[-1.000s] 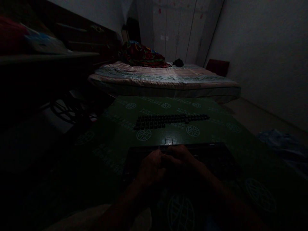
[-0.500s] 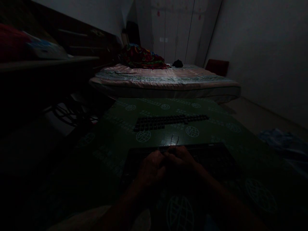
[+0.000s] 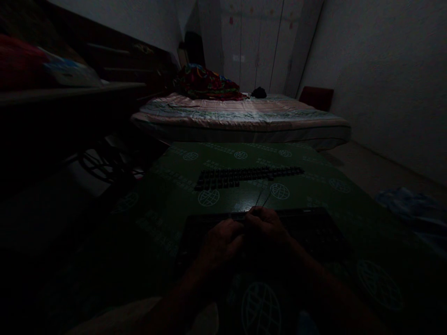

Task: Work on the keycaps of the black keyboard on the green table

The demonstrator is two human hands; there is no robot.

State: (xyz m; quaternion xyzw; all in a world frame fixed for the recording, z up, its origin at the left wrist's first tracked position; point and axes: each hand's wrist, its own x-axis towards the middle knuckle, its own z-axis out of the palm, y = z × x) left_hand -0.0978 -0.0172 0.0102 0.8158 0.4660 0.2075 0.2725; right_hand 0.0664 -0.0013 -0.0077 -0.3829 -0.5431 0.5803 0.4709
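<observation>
The room is very dark. My left hand (image 3: 223, 239) and my right hand (image 3: 267, 225) are pressed together over the far edge of a black keyboard frame (image 3: 314, 230) lying on a green patterned table cover (image 3: 167, 186). My right hand pinches a thin wire tool (image 3: 263, 199) whose two prongs stick out forward and to the right. My left hand is curled beside it, and whatever it holds is hidden. Beyond the hands, rows of black keycaps (image 3: 244, 177) lie on the cover.
A bed (image 3: 244, 116) with a striped sheet and a bundle of colourful cloth (image 3: 206, 83) stands behind the table. Dark shelving (image 3: 70, 83) is on the left. A blue cloth (image 3: 408, 204) lies on the floor at the right.
The wire tool's prongs have swung from pointing straight ahead to leaning right. My right hand has shifted slightly forward and right. My left hand has barely moved.
</observation>
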